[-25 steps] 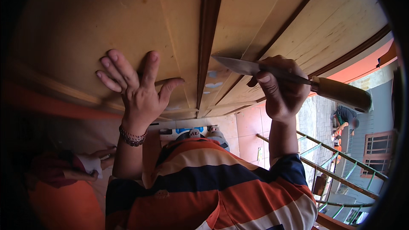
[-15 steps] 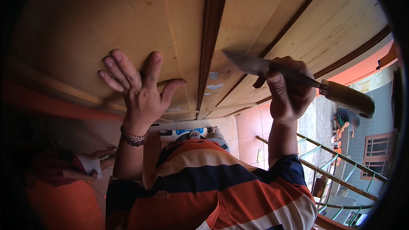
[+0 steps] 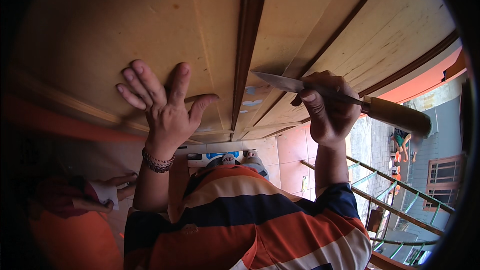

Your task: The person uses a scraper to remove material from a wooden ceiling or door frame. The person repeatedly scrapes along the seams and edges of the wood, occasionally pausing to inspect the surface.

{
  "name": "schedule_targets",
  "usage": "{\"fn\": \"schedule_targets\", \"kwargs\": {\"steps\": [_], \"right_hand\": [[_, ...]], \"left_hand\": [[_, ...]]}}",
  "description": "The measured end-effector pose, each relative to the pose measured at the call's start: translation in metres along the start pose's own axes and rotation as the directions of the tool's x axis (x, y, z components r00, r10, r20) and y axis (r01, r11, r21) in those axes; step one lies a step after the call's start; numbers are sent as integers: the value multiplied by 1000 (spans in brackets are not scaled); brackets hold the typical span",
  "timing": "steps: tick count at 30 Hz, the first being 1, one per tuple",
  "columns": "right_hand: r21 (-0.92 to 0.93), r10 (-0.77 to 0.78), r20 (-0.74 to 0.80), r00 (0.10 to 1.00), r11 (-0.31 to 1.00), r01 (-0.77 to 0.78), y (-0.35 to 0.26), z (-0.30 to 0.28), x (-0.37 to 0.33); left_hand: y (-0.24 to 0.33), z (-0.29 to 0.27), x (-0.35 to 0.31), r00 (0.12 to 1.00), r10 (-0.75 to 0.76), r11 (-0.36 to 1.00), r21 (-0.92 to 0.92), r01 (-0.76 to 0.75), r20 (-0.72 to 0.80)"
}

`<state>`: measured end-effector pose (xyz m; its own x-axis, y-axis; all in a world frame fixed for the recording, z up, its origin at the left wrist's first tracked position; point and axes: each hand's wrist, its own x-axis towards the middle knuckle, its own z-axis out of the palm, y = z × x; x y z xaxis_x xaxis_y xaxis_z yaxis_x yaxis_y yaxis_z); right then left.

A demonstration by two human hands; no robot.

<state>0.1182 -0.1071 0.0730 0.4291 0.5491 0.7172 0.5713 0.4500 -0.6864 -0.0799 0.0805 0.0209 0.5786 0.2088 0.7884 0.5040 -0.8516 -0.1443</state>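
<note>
My left hand (image 3: 169, 102) lies with its fingers spread against a pale wooden panel (image 3: 125, 15), a beaded bracelet (image 3: 158, 160) on its wrist. In my right hand (image 3: 330, 107) is a knife (image 3: 285, 83), gripped around its blade near the wooden handle (image 3: 397, 115), which sticks out to the right. The blade points left, its tip close to the wood beside a dark brown strip (image 3: 243, 45). Whether the tip touches the wood I cannot tell. Below the blade, bluish-white patches (image 3: 251, 103) mark the wood.
At lower right stands a ladder-like frame of metal bars (image 3: 395, 193). Past it, a person (image 3: 401, 139) is by several orange containers (image 3: 396, 170). Another person (image 3: 95, 195) sits at lower left near an orange surface (image 3: 75, 237). Pinkish tiles (image 3: 291, 146) cover the floor.
My right hand and the knife have shifted left and slightly down, bringing the tip nearer the dark strip. My left hand has stayed in place. The far person at right has moved.
</note>
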Motion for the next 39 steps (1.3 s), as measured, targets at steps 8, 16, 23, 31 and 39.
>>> {"fn": "schedule_targets", "kwargs": {"steps": [8,16,23,31,39], "right_hand": [[-31,-27,13,1000,999,28,0,-1,-1],[95,17,-55,998,995,-12,-1,2,1],[193,17,-126,992,981,7,-7,3,4],[124,-26,-120,992,991,41,-11,7,5],[-25,-35,-3,999,999,35,-6,4,2]], "left_hand": [[0,-2,-1,1000,-2,1000,12,2,8],[-1,-1,-1,1000,-5,1000,-1,5,0],[-3,1,-2,1000,4,1000,4,-4,-1],[-2,1,-2,1000,7,1000,-1,-7,-15],[-1,3,-3,1000,4,1000,-13,-4,-15]]}}
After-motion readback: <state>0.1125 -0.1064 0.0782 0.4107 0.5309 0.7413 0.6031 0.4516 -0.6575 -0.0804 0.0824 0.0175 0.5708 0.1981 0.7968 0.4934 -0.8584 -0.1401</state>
